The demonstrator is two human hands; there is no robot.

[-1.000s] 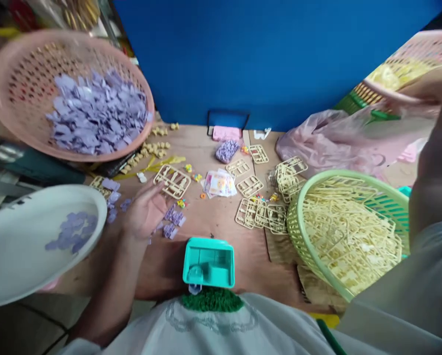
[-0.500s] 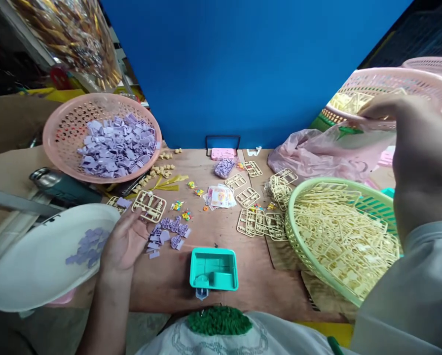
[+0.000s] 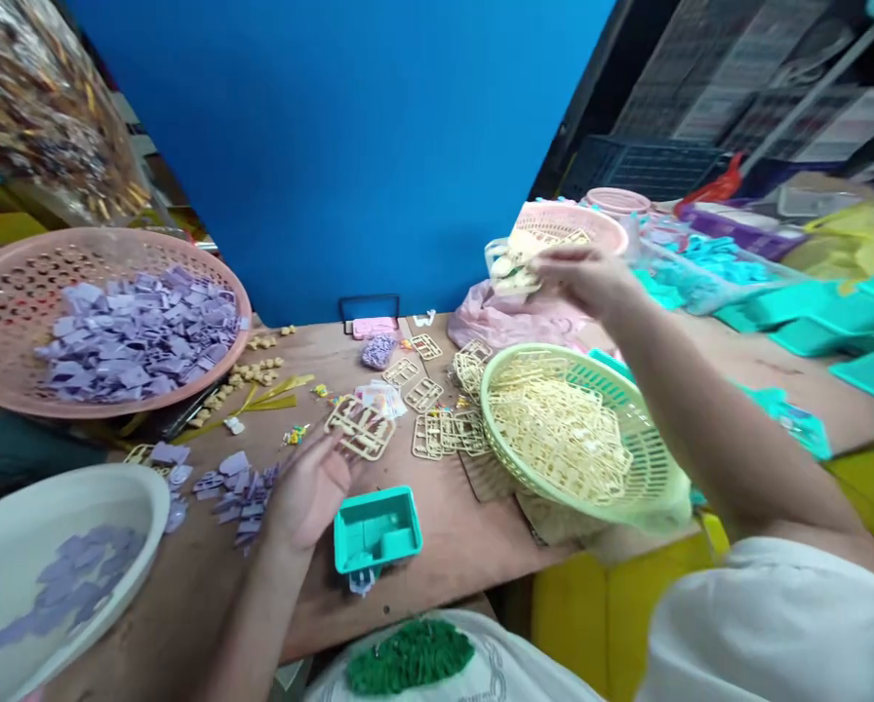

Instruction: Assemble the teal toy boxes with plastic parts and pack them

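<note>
My left hand point(image 3: 311, 495) is closed on the edge of a cream plastic sprue frame point(image 3: 368, 448), lifted over the table near the teal tray point(image 3: 377, 531). Up at the right, my right hand point(image 3: 590, 278) pinches a cream plastic piece point(image 3: 508, 268); blur hides its exact shape. That piece is above the pink plastic bag point(image 3: 481, 312) and in front of the far pink basket point(image 3: 605, 232). Beneath my right forearm stands a green basket point(image 3: 501, 453) heaped with cream sprue frames point(image 3: 561, 419). More loose sprue frames point(image 3: 426, 436) lie on the table left of it.
A large pink basket point(image 3: 13, 258) of lilac pieces point(image 3: 144, 336) stands at the left, with a white basin point(image 3: 151, 487) below it. Lilac parts point(image 3: 243, 492) lie beside my left hand. A blue panel point(image 3: 364, 156) closes off the back. Teal trays point(image 3: 824, 322) are stacked at the right.
My view has turned to the right. My right hand has come away from the far pink basket with a cream piece. My left hand has moved right, still with the sprue frame.
</note>
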